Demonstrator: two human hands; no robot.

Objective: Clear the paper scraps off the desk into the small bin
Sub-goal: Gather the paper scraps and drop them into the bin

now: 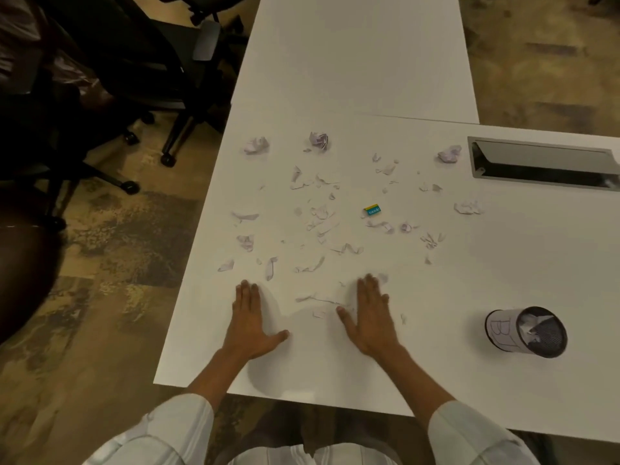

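Step in hand: the start, judging by the litter; nothing gathered yet.

Left hand: one, flat on the white desk, fingers straight, holding nothing.

Right hand: one, likewise flat and empty, thin strips just beside it.

Paper scraps: dozens of torn bits, uncounted, spread beyond the fingertips.

Crumpled balls: three, first, second, third.

Eraser: one.

Mesh bin: one, tipped, right of the hands.

Next move likely calls for sweeping scraps together.
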